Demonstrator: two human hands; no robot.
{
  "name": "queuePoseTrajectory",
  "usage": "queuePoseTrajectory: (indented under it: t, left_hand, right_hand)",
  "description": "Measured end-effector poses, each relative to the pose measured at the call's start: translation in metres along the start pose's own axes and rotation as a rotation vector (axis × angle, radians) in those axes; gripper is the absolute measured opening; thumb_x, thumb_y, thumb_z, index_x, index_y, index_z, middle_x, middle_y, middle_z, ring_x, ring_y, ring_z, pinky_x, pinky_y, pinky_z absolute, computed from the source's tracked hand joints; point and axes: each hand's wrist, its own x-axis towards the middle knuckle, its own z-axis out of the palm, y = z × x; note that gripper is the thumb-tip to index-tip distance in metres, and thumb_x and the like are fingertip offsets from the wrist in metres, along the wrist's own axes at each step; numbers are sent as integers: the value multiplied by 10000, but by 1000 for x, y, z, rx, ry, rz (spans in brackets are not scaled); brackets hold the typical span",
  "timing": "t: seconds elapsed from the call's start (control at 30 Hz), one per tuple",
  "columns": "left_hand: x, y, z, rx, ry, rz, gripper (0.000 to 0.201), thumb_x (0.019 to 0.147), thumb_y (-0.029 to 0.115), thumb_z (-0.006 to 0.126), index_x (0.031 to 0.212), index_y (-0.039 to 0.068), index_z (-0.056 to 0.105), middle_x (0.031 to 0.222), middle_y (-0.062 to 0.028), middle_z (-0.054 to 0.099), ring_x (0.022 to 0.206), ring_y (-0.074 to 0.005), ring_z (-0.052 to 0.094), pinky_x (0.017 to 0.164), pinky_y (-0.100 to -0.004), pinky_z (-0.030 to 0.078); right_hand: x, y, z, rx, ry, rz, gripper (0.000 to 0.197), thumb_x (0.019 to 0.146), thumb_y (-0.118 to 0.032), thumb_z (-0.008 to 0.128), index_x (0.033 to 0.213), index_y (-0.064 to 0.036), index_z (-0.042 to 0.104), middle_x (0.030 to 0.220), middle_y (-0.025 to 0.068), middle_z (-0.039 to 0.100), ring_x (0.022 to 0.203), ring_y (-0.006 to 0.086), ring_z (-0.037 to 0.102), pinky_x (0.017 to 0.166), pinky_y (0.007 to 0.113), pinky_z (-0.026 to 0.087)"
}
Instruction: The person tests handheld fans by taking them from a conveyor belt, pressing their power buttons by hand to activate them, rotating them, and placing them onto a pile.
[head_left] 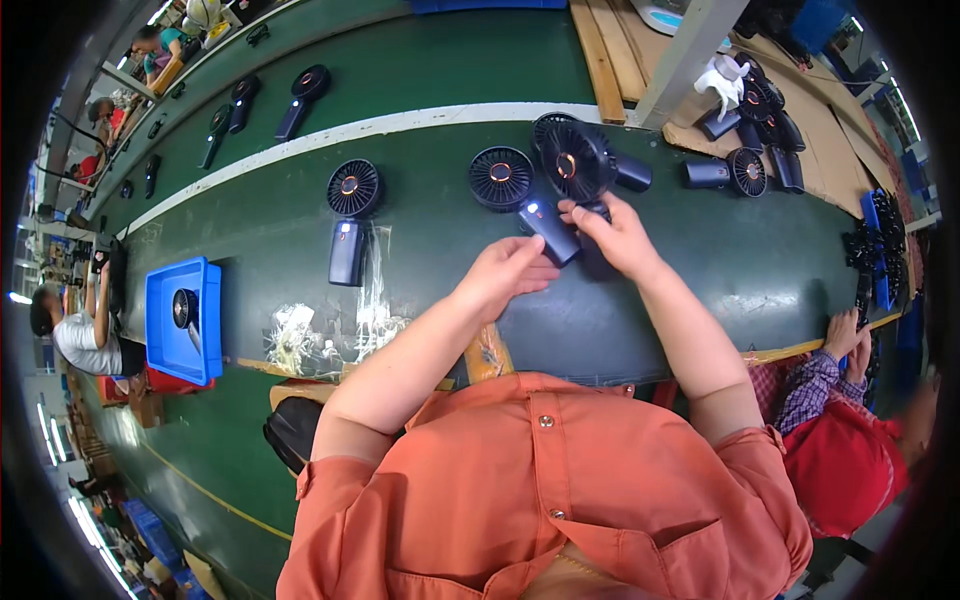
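My left hand (508, 272) is closed at the lower end of a dark handheld fan (502, 180), thumb and fingers by its handle. A white light glows on that handle, and the round head points away to the left. My right hand (618, 238) pinches the handle of a second handheld fan (574, 163), its copper-centred grille facing up; the palm and fingers hide most of the handle. Partly behind it lies another fan, its dark handle (632, 173) sticking out to the right. Left of my hands a fan (354, 190) lies with a lit handle.
A blue tray (212, 320) holding a fan stands at the left end. Several fans (748, 172) crowd cardboard at the right, near a grey post (690, 65). More fans (308, 84) lie beyond the white strip (400, 122). A co-worker's hands (848, 340) are at the right edge.
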Motion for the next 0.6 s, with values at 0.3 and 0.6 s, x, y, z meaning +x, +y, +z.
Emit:
queuePoseTrajectory:
  t: [0.3, 0.6]
  left_hand:
    - [1, 4, -8, -405, 136, 179, 315, 913, 227, 572, 1101, 23, 424, 1000, -146, 594, 881, -239, 633, 762, -363, 535]
    - [-3, -2, 7, -246, 174, 446, 281, 849, 98, 539, 1098, 43, 421, 908, -129, 580, 733, -199, 595, 679, -339, 517]
  right_hand:
    - [-16, -37, 12, 698, -100, 72, 361, 881, -219, 579, 1130, 29, 500, 862, 99, 590, 695, 211, 647, 638, 307, 536]
    - [-12, -23, 25, 493, 85, 104, 340, 910, -220, 562, 1142, -4, 438, 895, 146, 609, 692, 200, 646, 624, 304, 542]
